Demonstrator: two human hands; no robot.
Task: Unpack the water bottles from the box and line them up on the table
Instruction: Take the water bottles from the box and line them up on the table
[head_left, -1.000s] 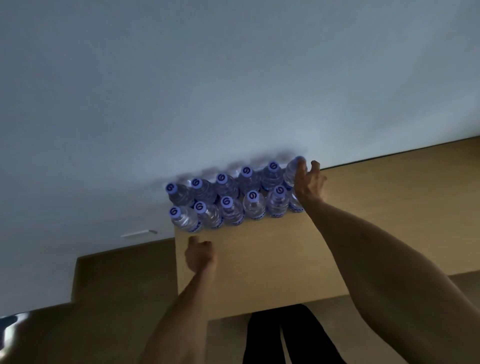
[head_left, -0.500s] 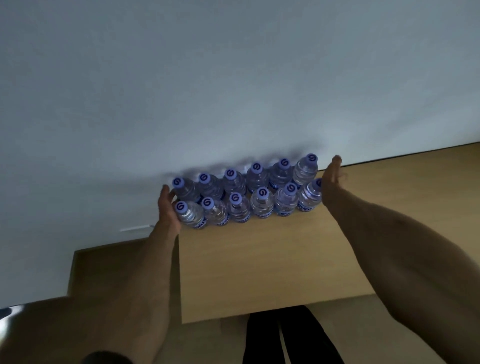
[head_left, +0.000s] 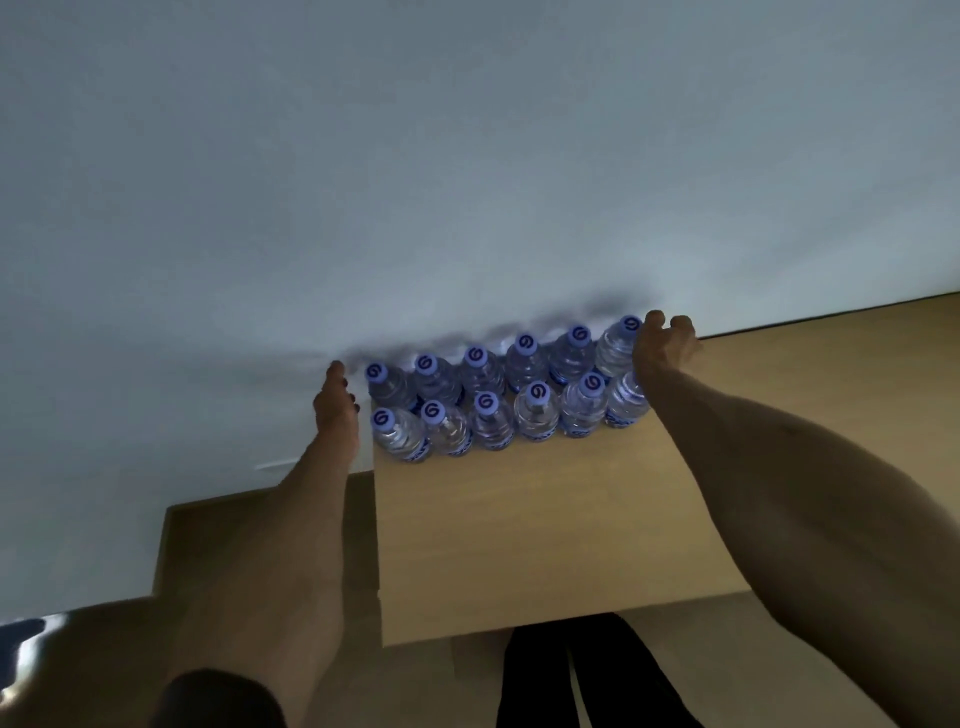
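We are reaching both arms out over the wooden table toward the water bottles, which are standing upright in two rows of six between our hands, right against the pale wall. Our left hand is resting flat against the left end of the rows, fingers straight and together, touching the end bottles without gripping them. Our right hand is sitting at the right end, its fingers loosely bent beside the far corner bottle; we cannot tell whether they are closing on it or only pressing. Below our arms, dark trouser legs are showing under the near table edge.
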